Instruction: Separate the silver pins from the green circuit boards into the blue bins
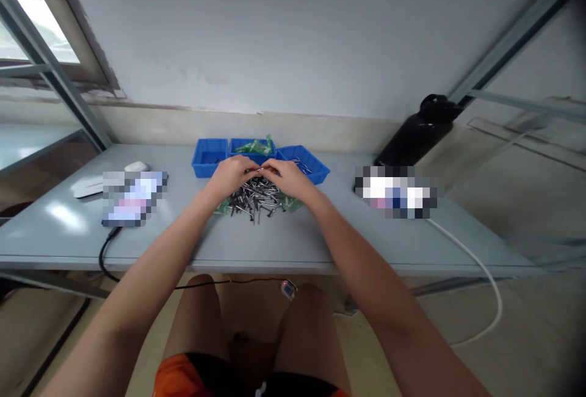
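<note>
Over a pile of loose metal screws (pixel 256 196) in the middle of the grey table, my two hands come together at the fingertips. My left hand (pixel 234 174) is closed in a pinch, and my right hand (pixel 289 177) pinches from the other side. A small shiny screw (pixel 260 170) shows between the fingertips of both. Bits of green plastic (pixel 291 203) lie at the pile's sides. Just behind the hands stand a left blue bin (pixel 196 168), a middle blue bin holding green plastic film (pixel 254 148), and a right blue bin (pixel 320 176) with some screws in it.
A blurred-out phone (pixel 137 198) with a black cable and a white mouse (pixel 136 167) lie on the left. To the right are another blurred device (pixel 396 194) with a white cable and a black bottle (pixel 414 137). The table's front edge (pixel 260 265) runs above my knees.
</note>
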